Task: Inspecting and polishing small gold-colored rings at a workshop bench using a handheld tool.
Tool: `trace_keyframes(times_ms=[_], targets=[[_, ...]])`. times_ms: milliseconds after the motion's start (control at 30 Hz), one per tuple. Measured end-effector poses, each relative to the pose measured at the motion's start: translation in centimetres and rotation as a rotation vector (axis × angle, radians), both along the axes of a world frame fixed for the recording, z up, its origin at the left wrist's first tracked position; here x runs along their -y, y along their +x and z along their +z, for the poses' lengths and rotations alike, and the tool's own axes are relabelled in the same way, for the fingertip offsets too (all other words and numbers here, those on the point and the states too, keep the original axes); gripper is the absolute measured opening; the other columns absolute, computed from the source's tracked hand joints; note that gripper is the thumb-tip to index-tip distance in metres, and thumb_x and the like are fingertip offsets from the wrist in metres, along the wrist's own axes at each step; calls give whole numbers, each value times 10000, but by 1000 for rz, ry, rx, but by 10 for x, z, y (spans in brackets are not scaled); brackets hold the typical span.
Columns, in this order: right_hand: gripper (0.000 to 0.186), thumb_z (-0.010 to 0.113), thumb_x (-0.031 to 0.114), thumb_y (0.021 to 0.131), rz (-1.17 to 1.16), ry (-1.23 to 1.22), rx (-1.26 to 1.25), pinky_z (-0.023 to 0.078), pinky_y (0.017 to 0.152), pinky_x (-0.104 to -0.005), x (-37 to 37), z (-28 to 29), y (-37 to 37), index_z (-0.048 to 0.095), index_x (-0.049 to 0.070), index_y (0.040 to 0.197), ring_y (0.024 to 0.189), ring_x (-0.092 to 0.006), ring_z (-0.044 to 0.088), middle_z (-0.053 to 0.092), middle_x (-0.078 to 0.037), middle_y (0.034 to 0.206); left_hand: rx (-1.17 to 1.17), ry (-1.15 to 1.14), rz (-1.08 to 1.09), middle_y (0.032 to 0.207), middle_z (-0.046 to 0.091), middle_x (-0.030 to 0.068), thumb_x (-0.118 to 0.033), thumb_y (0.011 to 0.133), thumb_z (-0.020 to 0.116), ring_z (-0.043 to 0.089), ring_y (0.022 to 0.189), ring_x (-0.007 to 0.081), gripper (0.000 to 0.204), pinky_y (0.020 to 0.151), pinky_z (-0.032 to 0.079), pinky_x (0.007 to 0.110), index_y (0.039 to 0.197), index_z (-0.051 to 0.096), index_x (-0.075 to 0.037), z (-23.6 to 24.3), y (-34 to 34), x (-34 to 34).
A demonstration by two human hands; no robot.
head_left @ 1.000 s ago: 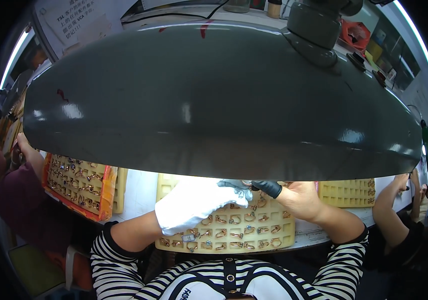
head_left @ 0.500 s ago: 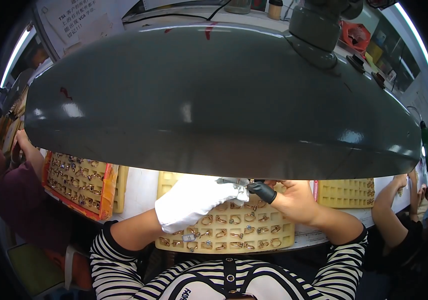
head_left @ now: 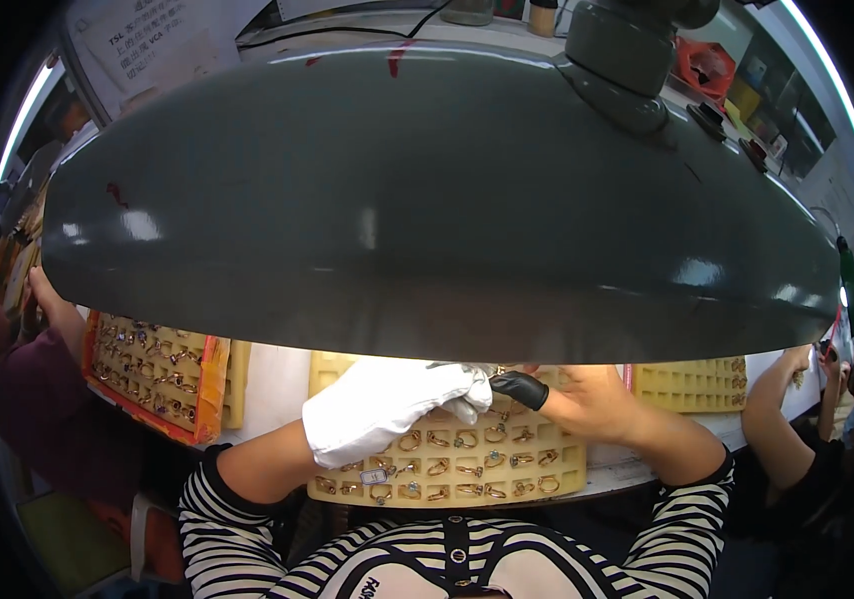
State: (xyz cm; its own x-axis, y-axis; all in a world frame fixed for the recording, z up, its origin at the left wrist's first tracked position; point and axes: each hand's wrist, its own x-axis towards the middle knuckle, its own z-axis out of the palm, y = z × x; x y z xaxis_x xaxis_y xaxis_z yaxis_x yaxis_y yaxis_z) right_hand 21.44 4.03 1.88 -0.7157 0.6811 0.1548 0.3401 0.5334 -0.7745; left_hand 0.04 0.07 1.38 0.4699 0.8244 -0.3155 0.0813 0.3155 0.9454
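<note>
My left hand (head_left: 392, 409) wears a white cloth glove, its fingers curled around a small metal piece (head_left: 498, 370), too hidden to name. My right hand (head_left: 582, 399), bare but for a black finger cover on the thumb, pinches at the same piece from the right. Both hands meet just beneath the lamp's lower edge, which hides part of the fingers. Below them lies a cream slotted tray (head_left: 577, 474) holding rows of rings, some with blue stones, and a small white tag (head_left: 373, 476).
A large grey lamp hood (head_left: 427, 200) spans the view. At left stand an orange-rimmed ring tray (head_left: 209, 399) and a co-worker (head_left: 37, 399); at right, another slotted tray (head_left: 682, 389), a co-worker's arm (head_left: 767, 409) and further hands. A jar and a cup are behind the lamp.
My gloved left fingers have shifted and curled further over the small piece at my right thumb. Both hands stay under the lamp's edge. The whole view has shifted slightly.
</note>
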Motion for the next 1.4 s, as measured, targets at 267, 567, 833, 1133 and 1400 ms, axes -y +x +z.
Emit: trace_keyframes(times_ms=[267, 567, 833, 1133, 1400], targets=[[277, 587, 210, 804, 54, 89, -91, 449, 692, -304, -4, -9, -2, 568, 24, 1008, 774, -220, 569, 590, -108, 887, -109, 188, -14, 936, 626, 79, -249, 893, 452, 591, 867, 150, 317, 794, 449, 254, 1056, 579, -9, -6, -3, 2], [422, 516, 412, 829, -75, -427, 271, 458, 672, -295, 0, 12, -6, 562, 80, 1086, 733, -187, 593, 622, -116, 872, -351, 343, -193, 950, 623, 38, -252, 916, 357, 590, 833, 166, 300, 743, 462, 255, 1109, 560, -143, -15, -7, 0], [377, 463, 372, 866, 2, -376, 183, 436, 736, -269, 2, 9, -2, 564, 100, 1105, 834, -172, 568, 611, -79, 968, -420, 527, -280, 983, 611, 16, -167, 902, 316, 582, 808, 192, 291, 700, 465, 271, 1084, 543, -157, -21, -8, 0], [276, 593, 209, 813, -70, -387, 5, 447, 592, -210, 0, -5, -4, 604, 0, 993, 730, -77, 553, 625, -57, 893, -403, 289, -161, 903, 635, -4, -294, 912, 329, 529, 621, 98, 333, 570, 429, 206, 1030, 598, -137, -9, -2, 2], [285, 596, 181, 795, -81, -410, 5, 428, 770, -274, -1, -11, -2, 583, -16, 1000, 874, -169, 555, 599, -96, 967, -602, 1018, -130, 812, 601, 68, -45, 745, 471, 584, 704, 223, 314, 608, 464, 307, 1046, 552, -84, -26, -6, 6]])
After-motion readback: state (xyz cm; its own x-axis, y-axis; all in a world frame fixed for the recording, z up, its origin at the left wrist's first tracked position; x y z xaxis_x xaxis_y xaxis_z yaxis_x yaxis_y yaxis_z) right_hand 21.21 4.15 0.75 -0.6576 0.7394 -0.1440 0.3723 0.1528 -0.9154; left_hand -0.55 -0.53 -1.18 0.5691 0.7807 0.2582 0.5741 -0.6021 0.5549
